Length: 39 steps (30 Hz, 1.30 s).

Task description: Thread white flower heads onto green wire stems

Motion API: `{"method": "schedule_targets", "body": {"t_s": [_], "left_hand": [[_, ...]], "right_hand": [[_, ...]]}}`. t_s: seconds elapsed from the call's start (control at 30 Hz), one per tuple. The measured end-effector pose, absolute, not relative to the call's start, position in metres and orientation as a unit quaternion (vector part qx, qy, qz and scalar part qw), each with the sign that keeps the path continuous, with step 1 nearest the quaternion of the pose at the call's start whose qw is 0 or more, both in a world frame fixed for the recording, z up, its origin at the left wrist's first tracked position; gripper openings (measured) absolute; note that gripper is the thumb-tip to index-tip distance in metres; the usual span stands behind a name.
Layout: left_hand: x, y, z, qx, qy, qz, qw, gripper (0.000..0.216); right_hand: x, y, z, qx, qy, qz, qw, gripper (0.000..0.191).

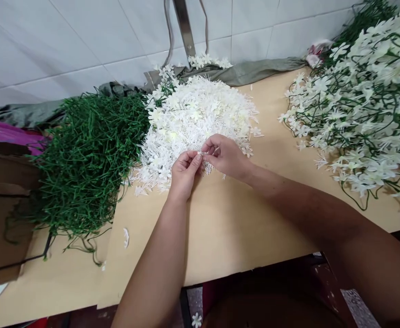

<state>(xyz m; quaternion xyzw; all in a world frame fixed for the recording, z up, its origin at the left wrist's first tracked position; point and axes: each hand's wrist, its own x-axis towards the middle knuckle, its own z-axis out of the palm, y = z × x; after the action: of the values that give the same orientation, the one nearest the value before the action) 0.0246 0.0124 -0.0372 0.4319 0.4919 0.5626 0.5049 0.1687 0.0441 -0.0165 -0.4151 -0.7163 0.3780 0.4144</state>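
Observation:
My left hand (185,172) and my right hand (225,157) meet at the front edge of a heap of white artificial flower petals (200,111). Thumb and fingers of both hands pinch a small white artificial flower piece (200,154) between them. Most of that piece is covered by my fingertips, so its full shape is hidden. Left of the heap lies a big tangle of green plastic stems (93,159). On the right rises a pile of assembled white artificial flowers (360,109) on green stems.
A cardboard box (5,218) stands at the left edge, beside a purple plastic bag (12,133). Grey-green cloth (254,71) runs along the tiled wall (124,27). A loose white scrap (126,238) lies on the tabletop (227,237). A white flower (196,320) is down below the front edge.

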Motion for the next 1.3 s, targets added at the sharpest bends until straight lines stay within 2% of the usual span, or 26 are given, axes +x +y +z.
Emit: {"method": "schedule_targets", "body": {"t_s": [0.27,0.53,0.83,1.2,1.3], "left_hand": [[0.025,0.015,-0.042,0.413,0.472,0.586,0.513,0.047],[0.026,0.013,-0.04,0.445,0.473,0.572,0.501,0.054],[0.026,0.013,-0.039,0.405,0.466,0.58,0.532,0.051],[0.027,0.014,-0.041,0.425,0.478,0.583,0.501,0.043],[0.029,0.014,-0.041,0.424,0.492,0.576,0.497,0.034]], "right_hand": [[0.167,0.043,-0.011,-0.414,-0.641,0.481,0.431,0.011],[0.165,0.041,-0.01,-0.412,-0.65,0.468,0.433,0.014],[0.164,0.043,-0.005,-0.432,-0.561,0.565,0.424,0.019],[0.166,0.044,-0.009,-0.427,-0.589,0.536,0.429,0.012],[0.175,0.051,-0.01,-0.428,-0.625,0.474,0.448,0.01]]}}
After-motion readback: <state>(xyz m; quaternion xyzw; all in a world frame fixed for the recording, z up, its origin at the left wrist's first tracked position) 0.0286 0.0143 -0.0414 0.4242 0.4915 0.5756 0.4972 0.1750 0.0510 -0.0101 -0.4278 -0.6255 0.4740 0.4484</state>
